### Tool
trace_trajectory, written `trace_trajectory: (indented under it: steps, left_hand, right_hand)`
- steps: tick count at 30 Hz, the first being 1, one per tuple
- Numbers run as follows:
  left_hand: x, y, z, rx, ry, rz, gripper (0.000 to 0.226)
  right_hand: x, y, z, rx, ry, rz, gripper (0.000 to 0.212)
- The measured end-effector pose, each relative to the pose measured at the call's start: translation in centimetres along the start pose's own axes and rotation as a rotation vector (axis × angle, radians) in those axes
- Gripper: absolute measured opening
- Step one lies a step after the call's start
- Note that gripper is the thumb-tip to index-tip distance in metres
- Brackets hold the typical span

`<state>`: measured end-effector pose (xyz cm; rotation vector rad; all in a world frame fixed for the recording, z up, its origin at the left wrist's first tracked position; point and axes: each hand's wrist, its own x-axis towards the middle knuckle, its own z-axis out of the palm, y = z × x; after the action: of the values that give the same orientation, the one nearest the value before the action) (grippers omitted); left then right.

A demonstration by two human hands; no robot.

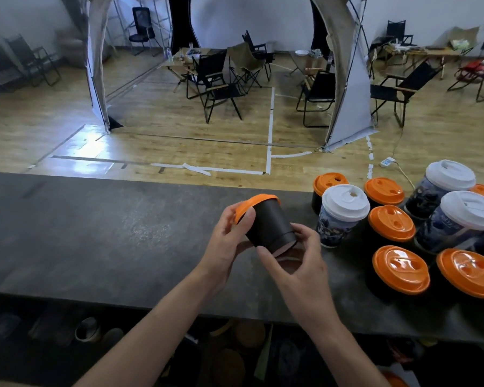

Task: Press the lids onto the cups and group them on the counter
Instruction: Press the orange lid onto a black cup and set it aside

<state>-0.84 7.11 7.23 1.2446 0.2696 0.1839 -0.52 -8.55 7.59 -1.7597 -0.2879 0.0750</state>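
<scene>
A black cup [268, 222] is held tilted above the desk [123, 233], mid-scene. Its orange lid [252, 203] is pinched at the rim by the left hand [227, 241], and the base is gripped by the right hand [294, 263]. The rim is best pressed down all round before the cup is set among the lidded cups [397, 224] at the right.

Left hand [224, 241] and right hand [294, 263] hold a tilted, orange-lidded black cup [268, 222]

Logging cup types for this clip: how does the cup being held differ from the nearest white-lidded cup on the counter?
The held cup is plain black with an orange lid; the white-lidded cup carries a blue printed picture. The held cup is tilted in the left hand and right hand; the white-lidded cup stands upright on the counter. Both are lidded.
</scene>
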Motion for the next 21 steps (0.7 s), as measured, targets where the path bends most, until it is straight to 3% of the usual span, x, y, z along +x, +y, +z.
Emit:
trace_trajectory:
  steps: [5, 11, 15, 17, 21]
  left_hand:
    - [-0.3, -0.4, -0.2, -0.029, 0.052, -0.065, 0.066]
    - [-0.7, -0.1, -0.4, -0.003, 0.041, -0.092, 0.064]
    - [-1.1, 0.3, 0.2, 0.02, 0.066, -0.105, 0.067]
    - [-1.0, 0.6, 0.5, -0.032, 0.094, -0.103, 0.064]
    - [-0.7, 0.5, 0.5, -0.132, 0.014, -0.089, 0.074]
  right_hand:
    - [-0.2, 0.3, 0.2, -0.037, -0.027, -0.045, 0.061]
    - [-0.7, 1.0, 0.8, 0.0, -0.022, -0.046, 0.055]
    - [-0.9, 1.7, 0.6, -0.258, 0.079, -0.277, 0.068]
    - [-0.8, 1.7, 0.7, -0.261, 0.071, -0.341, 0.067]
    - [-0.9, 0.4, 0.7, -0.037, 0.019, -0.097, 0.055]
